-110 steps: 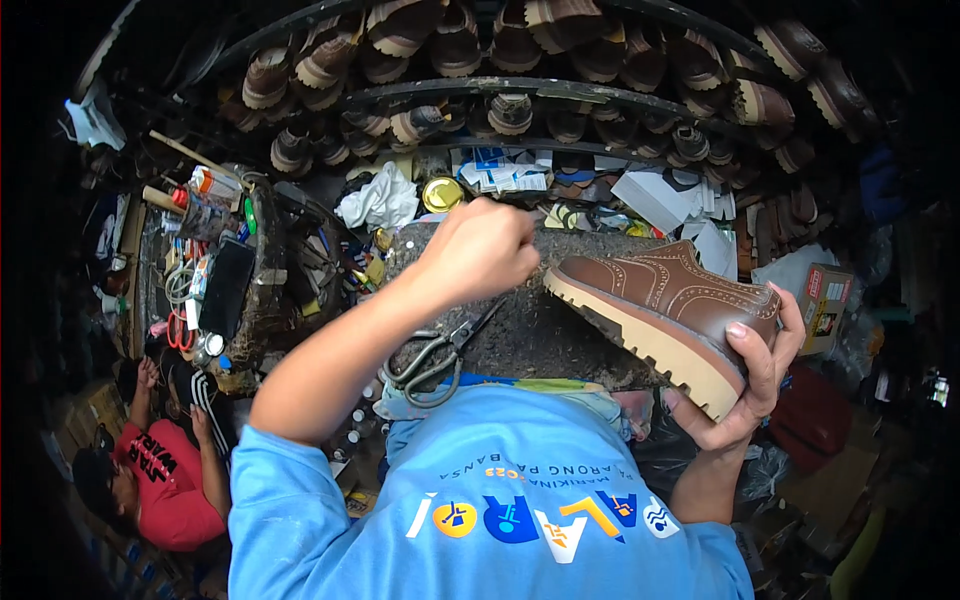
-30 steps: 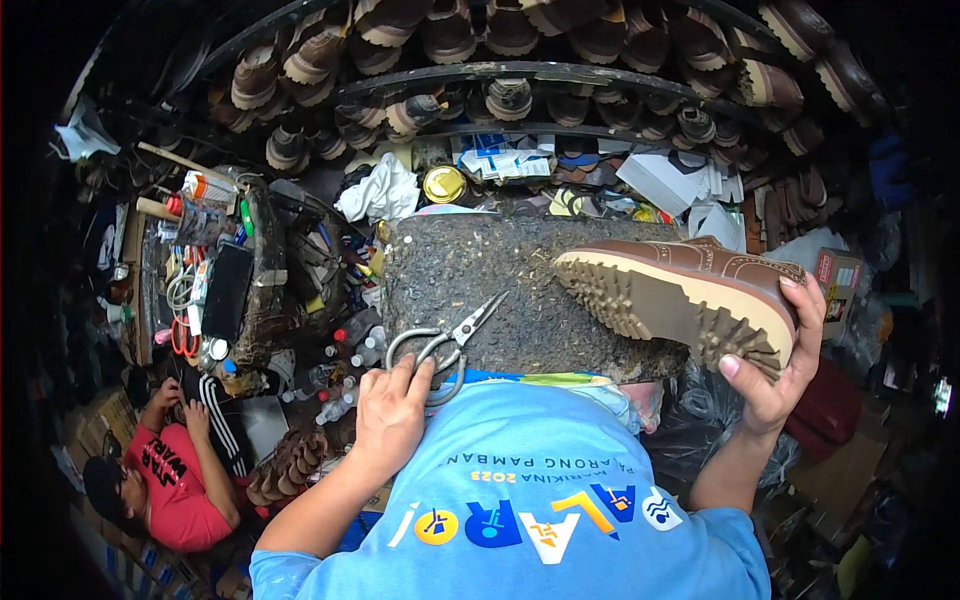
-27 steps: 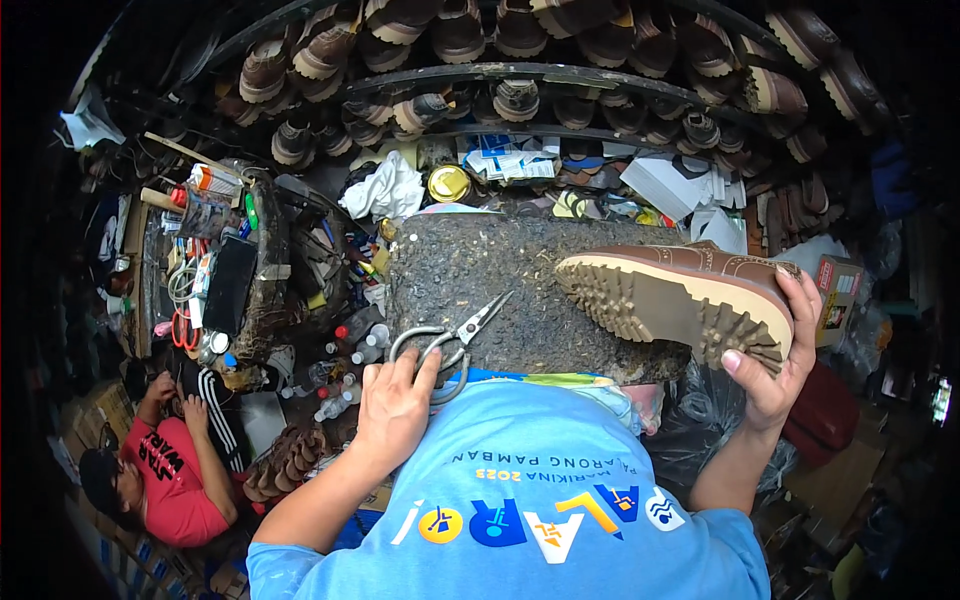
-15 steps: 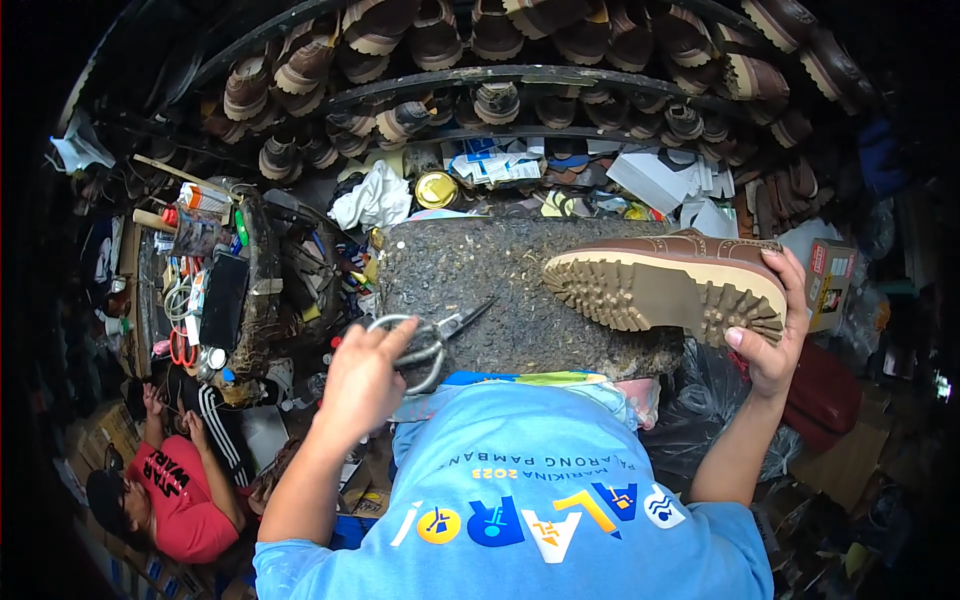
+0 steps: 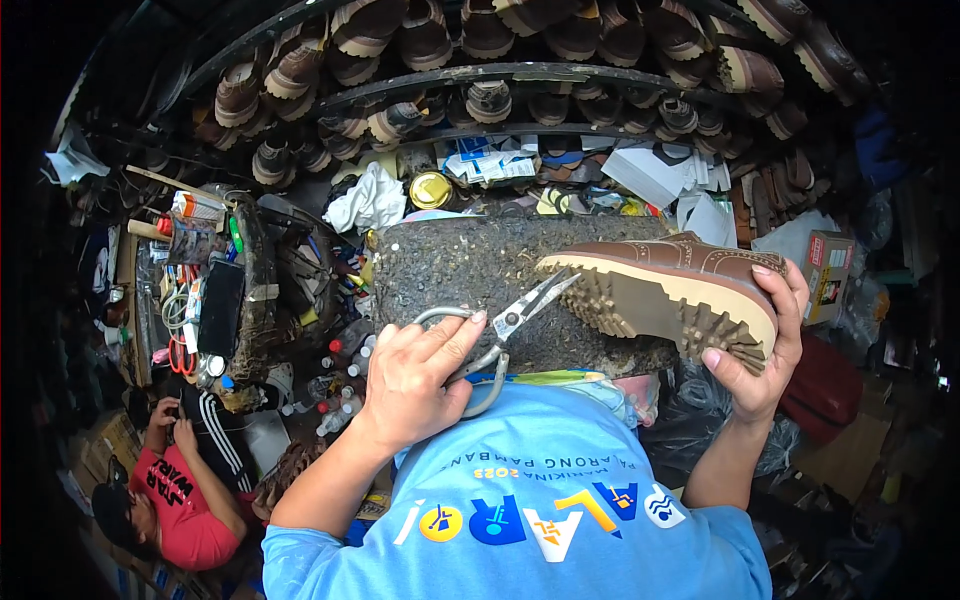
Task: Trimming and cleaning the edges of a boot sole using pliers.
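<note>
A brown brogue shoe point(image 5: 670, 300) with a cream midsole and a lugged brown sole lies on its side over the work block point(image 5: 450, 255). My right hand point(image 5: 755, 350) grips it by the heel, thumb on the sole and fingers round the back. In my left hand point(image 5: 415, 385) is a pair of scissors point(image 5: 510, 320) with grey loop handles. Their blades are a little apart, and the tips reach the sole's toe edge. Whether they touch it I cannot tell.
Racks of brown shoes point(image 5: 485, 100) run along the back. Beyond the block lie a white cloth point(image 5: 368, 198), a round yellow tin point(image 5: 430, 190) and papers. A tool tray point(image 5: 190, 300) and small bottles point(image 5: 345, 405) stand left. A person in red point(image 5: 190, 500) sits lower left.
My left hand has brought the scissors right, from the block's left part to the shoe's toe, and their blades have parted. The shoe has tilted slightly in my right hand.
</note>
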Available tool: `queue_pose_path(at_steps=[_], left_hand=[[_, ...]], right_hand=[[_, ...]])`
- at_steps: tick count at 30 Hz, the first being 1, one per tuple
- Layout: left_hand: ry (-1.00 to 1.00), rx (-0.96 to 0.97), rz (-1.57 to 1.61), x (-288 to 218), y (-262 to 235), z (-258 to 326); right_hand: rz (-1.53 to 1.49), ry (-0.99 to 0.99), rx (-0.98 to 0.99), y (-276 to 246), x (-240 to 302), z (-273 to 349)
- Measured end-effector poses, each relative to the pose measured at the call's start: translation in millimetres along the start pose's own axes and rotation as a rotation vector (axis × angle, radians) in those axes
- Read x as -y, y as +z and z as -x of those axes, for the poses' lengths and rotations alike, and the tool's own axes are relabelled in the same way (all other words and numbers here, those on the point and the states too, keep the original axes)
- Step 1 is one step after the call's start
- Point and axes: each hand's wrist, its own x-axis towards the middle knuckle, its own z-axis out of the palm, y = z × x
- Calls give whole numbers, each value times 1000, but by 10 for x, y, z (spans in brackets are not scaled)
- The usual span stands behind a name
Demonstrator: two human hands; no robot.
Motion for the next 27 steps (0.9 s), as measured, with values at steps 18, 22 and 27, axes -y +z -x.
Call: queue_pose_path(at_steps=[18,22,27], left_hand=[[-3,72,-11,-47,-301,-103],[19,116,-102,-51,-429,-205],[-82,195,137,51,-447,-175]], right_hand=[[-15,-48,25,16,29,13],[10,-71,35,4,13,25],[0,-93,44,20,20,10]])
